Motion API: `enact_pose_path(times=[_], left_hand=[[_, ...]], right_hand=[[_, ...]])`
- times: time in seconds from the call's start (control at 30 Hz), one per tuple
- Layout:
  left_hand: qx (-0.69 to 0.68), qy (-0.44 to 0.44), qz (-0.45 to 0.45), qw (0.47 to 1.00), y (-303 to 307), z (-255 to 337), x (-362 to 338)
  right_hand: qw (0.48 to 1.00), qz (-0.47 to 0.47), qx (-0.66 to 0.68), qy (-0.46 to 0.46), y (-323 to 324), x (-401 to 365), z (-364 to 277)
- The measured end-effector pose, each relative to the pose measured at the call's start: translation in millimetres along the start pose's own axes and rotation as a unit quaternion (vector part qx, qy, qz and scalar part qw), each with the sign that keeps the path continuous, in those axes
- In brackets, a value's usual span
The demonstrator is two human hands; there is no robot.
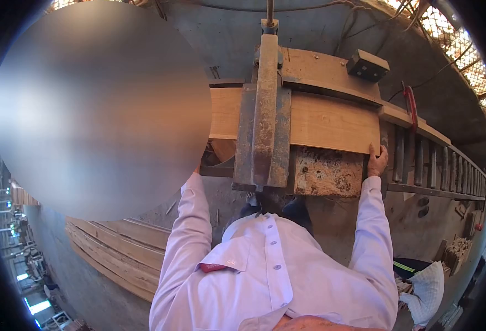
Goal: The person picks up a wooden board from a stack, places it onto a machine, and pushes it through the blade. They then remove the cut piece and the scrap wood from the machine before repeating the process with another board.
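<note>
A wide, smooth wooden board (pixel 334 120) runs through a heavy machine with a dusty metal crossbeam (pixel 265 105) above it. My right hand (pixel 378 160) is at the board's right end, its fingers and thumb around the near corner. The board comes out again on the machine's left side and passes behind a large blurred area. Of my left hand (pixel 198 167) only a sliver shows beside that blur, near the machine's left edge; its fingers are hidden. Wood dust covers the metal bed (pixel 328 174) below the board.
A roller conveyor (pixel 441 165) stretches right, with a red clamp (pixel 410 107) on its back rail. A dark block (pixel 368 65) sits behind the board. Long planks (pixel 116 248) lie on the floor at left. White cloth (pixel 424 292) and stacked wood pieces (pixel 455 254) are at lower right.
</note>
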State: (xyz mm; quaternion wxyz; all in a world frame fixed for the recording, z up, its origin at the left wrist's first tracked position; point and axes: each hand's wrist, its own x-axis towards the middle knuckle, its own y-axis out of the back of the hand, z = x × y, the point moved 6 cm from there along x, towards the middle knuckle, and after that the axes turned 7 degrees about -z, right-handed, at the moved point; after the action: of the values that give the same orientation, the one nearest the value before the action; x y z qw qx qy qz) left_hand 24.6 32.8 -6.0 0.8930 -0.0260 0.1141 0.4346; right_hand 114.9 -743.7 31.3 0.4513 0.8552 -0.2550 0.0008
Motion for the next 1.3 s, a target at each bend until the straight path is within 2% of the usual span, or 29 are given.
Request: enact_pose_path(times=[0.07, 0.17, 0.23, 0.27, 0.3, 0.33, 0.4, 0.43, 0.47, 0.53, 0.57, 0.6, 0.67, 0.7, 0.8, 0.93, 1.0, 1.07, 1.13, 1.23, 1.3], left_hand=[[-0.004, -0.005, -0.002, 1.0, -1.8, 2.9, -1.6], [-0.029, 0.001, -0.002, 1.0, -2.4, 5.6, -3.5], [-0.049, 0.007, -0.021, 0.999, -7.0, 8.6, -8.3], [-0.037, 0.0, -0.045, 0.998, -5.6, 7.2, -5.8], [-0.043, 0.001, -0.043, 0.998, -6.0, 4.0, -3.8], [-0.05, 0.0, -0.039, 0.998, -5.7, 0.1, -0.5], [-0.013, 0.004, -0.015, 1.0, -0.3, -9.1, 8.6], [-0.012, 0.009, -0.017, 1.0, 3.2, -14.8, 15.0], [-0.012, 0.014, -0.018, 1.0, 4.5, -20.1, 17.1], [-0.054, -0.023, -0.017, 0.998, -3.3, -0.5, -4.6], [-0.038, 0.0, -0.03, 0.999, -4.3, -4.4, -3.9], [-0.02, 0.023, -0.04, 0.999, -1.3, -7.0, 2.0], [0.017, 0.003, -0.028, 0.999, 0.2, -6.2, 5.8], [-0.025, -0.002, -0.044, 0.999, -3.3, -5.7, 3.6], [-0.004, 0.004, -0.035, 0.999, 5.1, -23.3, 22.6], [0.025, -0.004, -0.019, 1.0, 3.7, -8.8, 12.7], [0.058, 0.002, 0.0, 0.998, 11.9, -20.7, 25.8], [0.03, -0.025, 0.0, 0.999, 8.9, -7.5, 7.0], [0.019, -0.03, -0.005, 0.999, -0.9, -1.9, -0.2], [0.044, -0.013, -0.027, 0.999, 11.9, -24.2, 29.2], [0.013, -0.007, -0.022, 1.0, 2.7, -10.3, 8.2]], right_hand=[[0.997, -0.013, 0.059, -0.038, -3.5, 0.2, 1.5], [0.962, 0.172, 0.195, -0.085, -12.8, -32.3, 13.1], [0.919, 0.204, 0.314, -0.121, -19.9, -76.4, -9.7], [0.866, 0.109, 0.464, -0.152, -25.0, -96.8, -36.9], [0.791, -0.006, 0.581, -0.189, -57.8, -109.6, -29.0], [0.799, -0.034, 0.556, -0.226, -70.1, -126.0, -46.9], [0.755, -0.21, 0.586, -0.205, -95.4, -132.0, -72.9], [0.491, -0.22, 0.765, -0.354, -126.3, -133.9, -83.2], [0.481, -0.234, 0.773, -0.341, -129.9, -128.5, -98.0], [0.484, -0.238, 0.777, -0.325, -148.2, -117.2, -105.8], [0.495, -0.228, 0.773, -0.325, -163.0, -113.2, -97.1], [0.516, -0.211, 0.769, -0.314, -161.7, -112.6, -97.9], [0.555, -0.186, 0.757, -0.291, -159.3, -114.4, -101.5], [0.555, -0.182, 0.756, -0.296, -159.8, -113.5, -101.2], [0.559, -0.173, 0.746, -0.318, -164.8, -131.9, -89.1], [0.573, -0.16, 0.736, -0.323, -115.2, -170.5, -83.0], [0.577, -0.155, 0.732, -0.327, -83.6, -184.5, -64.3], [0.583, -0.134, 0.732, -0.325, -57.2, -188.7, -39.8], [0.598, -0.114, 0.727, -0.318, -33.6, -179.6, -6.9], [0.636, -0.06, 0.7, -0.317, -2.7, -146.3, 60.0], [0.645, 0.006, 0.685, -0.338, 37.5, -114.3, 91.5]])
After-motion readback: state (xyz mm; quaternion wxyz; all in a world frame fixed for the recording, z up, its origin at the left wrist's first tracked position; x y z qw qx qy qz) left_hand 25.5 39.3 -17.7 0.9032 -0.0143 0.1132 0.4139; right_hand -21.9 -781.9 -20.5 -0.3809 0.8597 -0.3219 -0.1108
